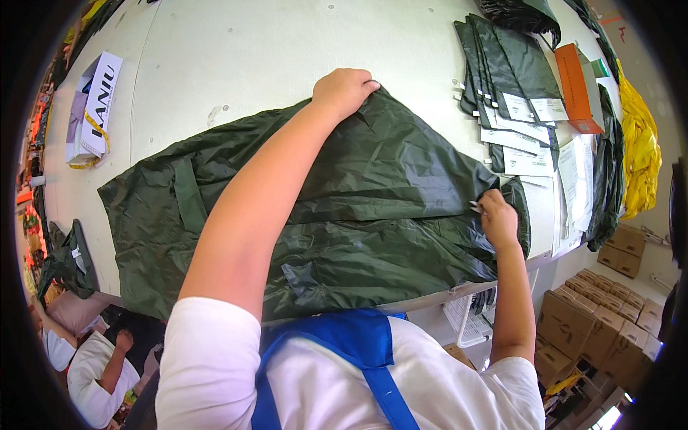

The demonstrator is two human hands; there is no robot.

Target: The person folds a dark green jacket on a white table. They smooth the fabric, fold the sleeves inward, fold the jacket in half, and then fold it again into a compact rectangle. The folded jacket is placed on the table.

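A large dark green garment [401, 179] of thin, shiny fabric lies wrinkled across the table in front of me. A lighter green strip [189, 195] shows on its left part. My left hand [344, 92] reaches across it, fingers closed on the fabric at its far edge. At the garment's right end is my right hand [496, 218], closed, with a small silvery pointed tool [475, 207] poking out beside the thumb. The rest of that tool is hidden in the fingers, and fabric bunches up against them.
Several folded dark green pouches [494, 61] with white paper slips [527, 161] lie at the far right, beside an orange box [579, 89]. A white box [97, 107] with a yellow tape measure [93, 132] stands left. Another person [100, 369] works at lower left. Cartons [598, 322] are stacked lower right.
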